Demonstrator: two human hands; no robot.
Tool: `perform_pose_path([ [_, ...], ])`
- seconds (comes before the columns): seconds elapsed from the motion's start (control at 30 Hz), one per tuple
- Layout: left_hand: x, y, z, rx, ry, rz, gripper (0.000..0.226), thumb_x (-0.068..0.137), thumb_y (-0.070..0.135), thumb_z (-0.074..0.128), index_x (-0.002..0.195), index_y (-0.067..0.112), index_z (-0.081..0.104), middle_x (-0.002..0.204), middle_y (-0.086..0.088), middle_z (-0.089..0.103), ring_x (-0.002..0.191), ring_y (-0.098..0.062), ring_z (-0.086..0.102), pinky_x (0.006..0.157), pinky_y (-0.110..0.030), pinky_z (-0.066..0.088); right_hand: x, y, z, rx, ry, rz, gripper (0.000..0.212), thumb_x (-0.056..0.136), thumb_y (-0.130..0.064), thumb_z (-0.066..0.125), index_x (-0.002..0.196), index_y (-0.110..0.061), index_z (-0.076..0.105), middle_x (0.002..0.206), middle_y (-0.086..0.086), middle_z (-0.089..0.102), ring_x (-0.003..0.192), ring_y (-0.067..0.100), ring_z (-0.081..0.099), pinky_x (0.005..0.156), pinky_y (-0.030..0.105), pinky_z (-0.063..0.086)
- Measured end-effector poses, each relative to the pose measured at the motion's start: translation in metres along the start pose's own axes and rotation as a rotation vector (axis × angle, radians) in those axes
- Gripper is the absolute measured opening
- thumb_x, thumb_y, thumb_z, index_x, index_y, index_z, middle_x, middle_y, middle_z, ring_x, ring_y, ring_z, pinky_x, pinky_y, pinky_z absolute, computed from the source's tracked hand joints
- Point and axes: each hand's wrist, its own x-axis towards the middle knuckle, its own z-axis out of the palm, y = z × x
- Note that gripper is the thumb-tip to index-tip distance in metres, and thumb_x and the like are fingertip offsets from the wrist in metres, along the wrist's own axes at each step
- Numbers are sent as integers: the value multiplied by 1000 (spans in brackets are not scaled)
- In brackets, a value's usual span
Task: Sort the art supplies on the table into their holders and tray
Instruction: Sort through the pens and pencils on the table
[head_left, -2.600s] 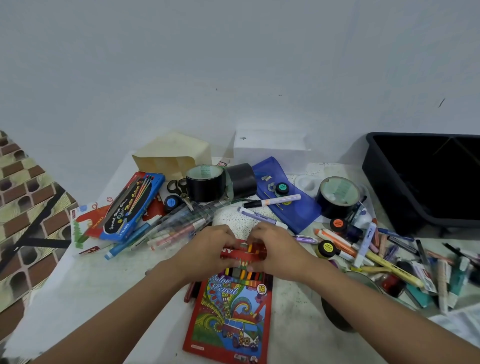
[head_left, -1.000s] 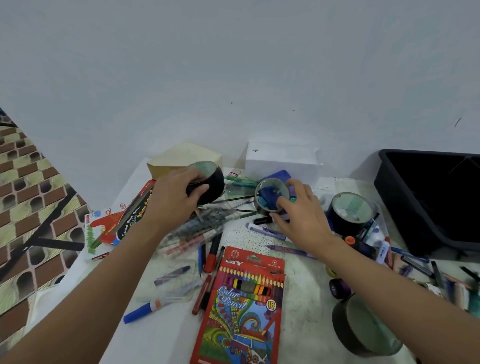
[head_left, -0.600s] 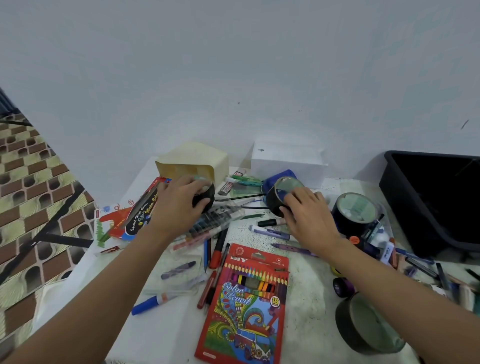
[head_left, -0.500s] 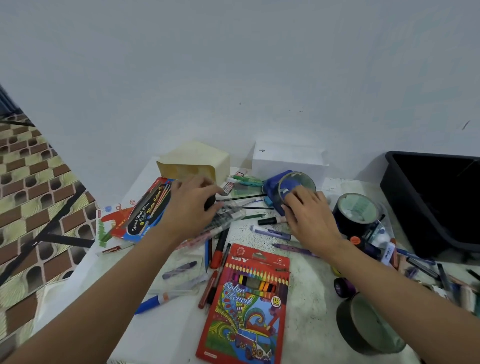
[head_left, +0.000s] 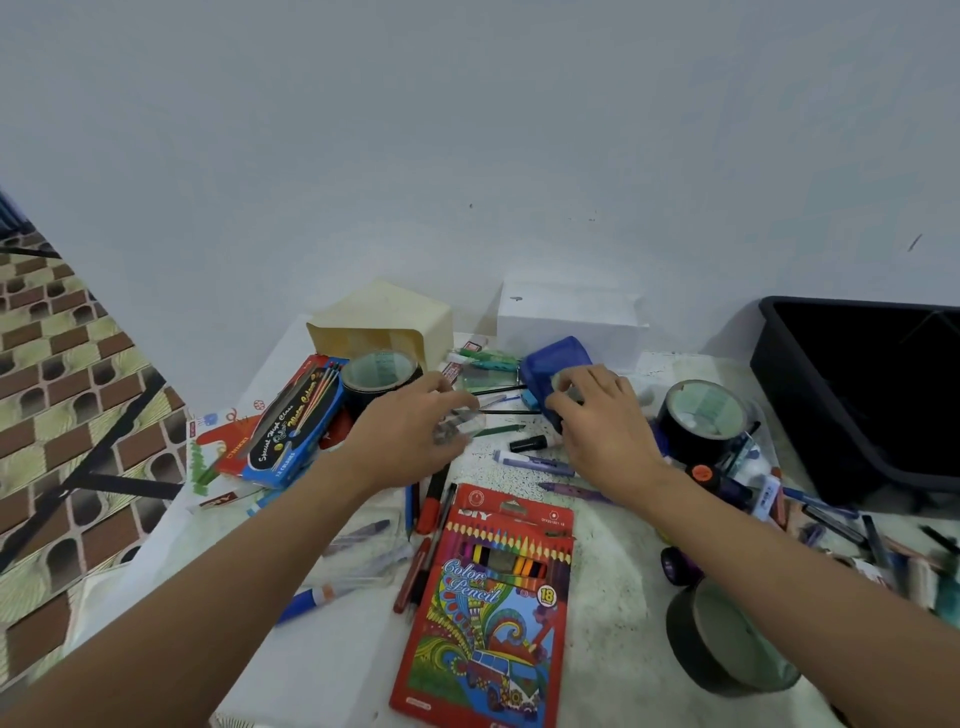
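Head view, right hand (head_left: 605, 431) — gripping tape roll (head_left: 564, 383)

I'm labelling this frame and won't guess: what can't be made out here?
Head view:
- Whatever sits under the left hand: motion blur.
- The tape roll: mostly covered by fingers of the right hand.
- The black tray: cut off by the right edge.
- The pens by the right edge: blurred, too small to tell apart.
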Motion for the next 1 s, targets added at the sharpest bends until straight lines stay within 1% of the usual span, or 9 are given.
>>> perform_pose_path([
  [0.1, -2, 1, 7, 118, -105, 20, 53, 89, 52, 66, 138, 42, 49, 123, 8, 50, 95, -15, 60, 75, -31, 52, 4, -12, 2, 73, -64, -147, 24, 73, -4, 73, 96, -9, 70, 98, 5, 61, 93, 28, 54, 73, 41, 44],
  [0.23, -1, -4, 8, 61, -26, -10, 43, 92, 34, 64, 134, 39, 55, 118, 10, 57, 93, -12, 60, 71, -29, 51, 9, -27, 10, 156, -195, -264, 21, 86, -16, 68, 105, -8, 68, 100, 7, 64, 93, 27, 58, 76, 42, 51],
  [0.33, 1, -5, -2, -1, 30, 5, 41, 93, 17, 58, 131, 33, 57, 102, 9, 62, 73, -2, 51, 64, -26, 49, 13, -33, 17, 174, -287, -230, 30, 91, -15, 64, 119, -5, 63, 115, 11, 63, 106, 30, 56, 85, 44, 52],
  [0.43, 4, -9, -10, -76, 32, 16, 40, 95, 12, 54, 129, 33, 60, 95, 7, 58, 69, -2, 50, 62, -24, 46, 20, -35, 22, 169, -344, -180, 36, 95, -19, 59, 128, -6, 56, 125, 11, 59, 115, 29, 50, 91, 44, 50],
  [0.53, 14, -13, -11, -46, 14, -13, 28, 102, 24, 51, 126, 33, 63, 105, 7, 57, 78, -3, 53, 70, -26, 47, 26, -37, 26, 136, -354, -173, 31, 96, -20, 56, 125, -9, 58, 120, 8, 61, 111, 27, 48, 87, 43, 50],
  [0.7, 32, 1, -1, 87, -138, 85, 32, 104, 33, 47, 127, 23, 65, 126, 5, 60, 112, -13, 55, 91, -37, 51, 29, -35, 27, 119, -345, -172, 26, 94, -21, 61, 117, -11, 67, 114, 7, 60, 112, 27, 49, 85, 41, 51],
  [0.83, 46, 6, 7, 149, -284, 42, 37, 105, 42, 39, 113, 19, 67, 110, 2, 64, 99, -16, 60, 87, -41, 52, 22, -29, 10, 198, -234, -144, 21, 93, -23, 64, 108, -9, 68, 106, 6, 62, 103, 24, 52, 80, 36, 44],
  [0.93, 54, 7, 6, 113, -245, 11, 33, 104, 41, 42, 95, 19, 65, 89, 3, 63, 81, -15, 58, 71, -33, 47, 17, -19, -10, 327, -204, -22, 8, 91, -17, 63, 94, -12, 68, 95, 2, 62, 91, 22, 56, 70, 34, 46],
  [1.0, 57, 7, 5, 86, -204, 4, 30, 103, 38, 47, 90, 18, 66, 83, 4, 63, 75, -13, 57, 63, -26, 39, 15, -10, -23, 519, -207, 149, 3, 86, -14, 69, 89, -16, 69, 89, -3, 64, 83, 15, 60, 72, 31, 51],
])
